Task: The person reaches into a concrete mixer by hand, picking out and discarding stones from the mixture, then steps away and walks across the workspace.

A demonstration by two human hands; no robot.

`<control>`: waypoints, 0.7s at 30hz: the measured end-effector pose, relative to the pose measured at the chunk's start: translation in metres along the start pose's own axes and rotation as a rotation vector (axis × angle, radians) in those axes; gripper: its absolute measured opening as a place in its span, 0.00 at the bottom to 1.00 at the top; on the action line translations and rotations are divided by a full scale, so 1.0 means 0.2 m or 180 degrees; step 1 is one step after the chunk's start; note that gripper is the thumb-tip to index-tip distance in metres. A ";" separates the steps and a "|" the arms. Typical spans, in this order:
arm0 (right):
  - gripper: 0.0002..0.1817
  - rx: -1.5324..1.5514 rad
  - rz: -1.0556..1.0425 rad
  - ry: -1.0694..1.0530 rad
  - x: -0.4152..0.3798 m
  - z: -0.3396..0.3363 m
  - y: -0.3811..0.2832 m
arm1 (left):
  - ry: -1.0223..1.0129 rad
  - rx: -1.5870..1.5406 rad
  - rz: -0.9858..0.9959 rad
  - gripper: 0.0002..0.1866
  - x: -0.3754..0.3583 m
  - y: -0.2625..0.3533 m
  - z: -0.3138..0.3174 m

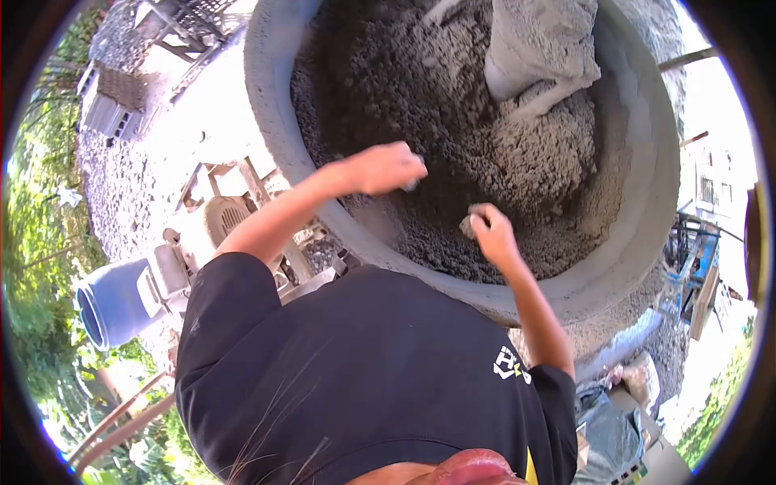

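Note:
My left hand (386, 168) is closed in a fist above the left part of a large round mixer pan (271, 73). A bit of something grey shows at its fingers, blurred, and I cannot tell what it is. Lower and to the right, my right hand (493, 234) is bent over the pan, its fingers closed round a small grey lump (466, 227). Damp, crumbly grey mortar mix (404, 73) covers the pan's floor under both hands. A mortar-caked mixer hub with arms (541, 48) rises from the mix at the upper right.
Left of the pan stands a dusty motor (226, 222), with a blue barrel (121, 303) beyond it. Concrete blocks (113, 105) are stacked at the upper left. Bags and a dark sheet (610, 424) lie at the lower right, below blue metal equipment (702, 263).

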State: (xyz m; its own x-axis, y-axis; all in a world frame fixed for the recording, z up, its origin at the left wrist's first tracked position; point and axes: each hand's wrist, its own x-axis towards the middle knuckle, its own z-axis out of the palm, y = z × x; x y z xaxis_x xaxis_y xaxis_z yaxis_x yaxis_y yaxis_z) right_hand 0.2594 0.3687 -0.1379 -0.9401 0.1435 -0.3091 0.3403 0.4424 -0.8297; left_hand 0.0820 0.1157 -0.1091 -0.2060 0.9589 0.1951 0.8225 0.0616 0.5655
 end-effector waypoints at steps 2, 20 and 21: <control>0.14 -0.1426 -0.0571 -0.1426 -0.14 0.07 0.19 | -0.1578 0.0396 -0.0827 0.08 0.04 0.27 0.10; 0.17 0.1841 -0.0501 -0.0664 -0.33 -0.01 -0.30 | -0.0534 0.0716 0.0043 0.20 0.25 0.69 0.09; 0.17 0.3015 0.0016 -0.0519 -0.36 0.00 -0.35 | -0.0509 0.0792 0.0008 0.20 0.27 0.73 0.11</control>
State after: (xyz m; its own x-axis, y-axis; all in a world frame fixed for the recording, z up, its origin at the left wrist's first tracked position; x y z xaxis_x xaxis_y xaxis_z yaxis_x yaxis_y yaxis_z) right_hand 0.3029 0.3269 -0.0571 -0.9489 -0.0131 -0.3152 0.2846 -0.4669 -0.8373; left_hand 0.2030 0.1818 -0.0344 -0.1340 0.9894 0.0562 0.9317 0.1064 0.3474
